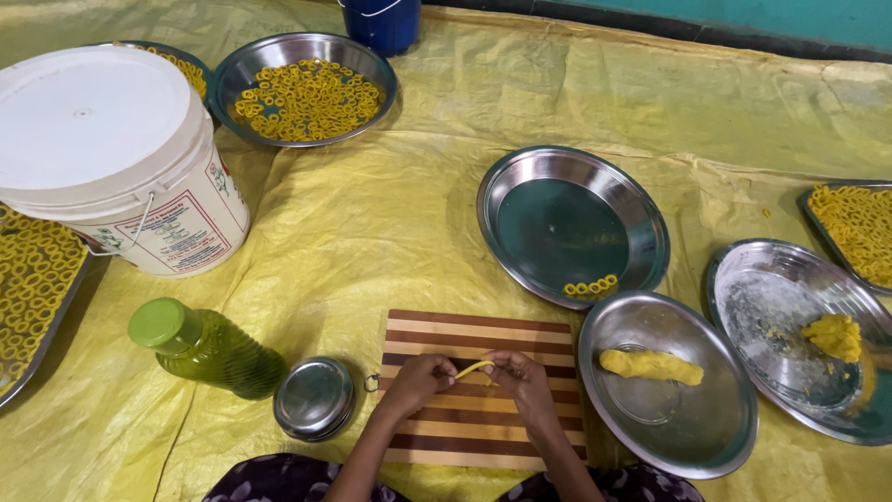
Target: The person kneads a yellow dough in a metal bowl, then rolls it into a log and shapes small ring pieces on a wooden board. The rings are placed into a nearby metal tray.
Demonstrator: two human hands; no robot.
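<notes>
Hands: left hand (420,379) and right hand (520,376) meet over the striped wooden cutting board (474,423), fingers of both pinched narrow on the ends of a thin yellow dough strand (474,369) held just above the board. Step in hand, by judgement: shaping the strand; closing it into a ring would call for bringing its two ends together. Nearby: steel bowl (669,437) with a dough log (651,365); steel plate (573,223) carrying a few finished rings (591,286); second plate (799,335) with a dough lump (833,336); green oil bottle (206,349); small steel lid (314,398); white lidded bucket (116,158); yellow floor sheet (390,214).
</notes>
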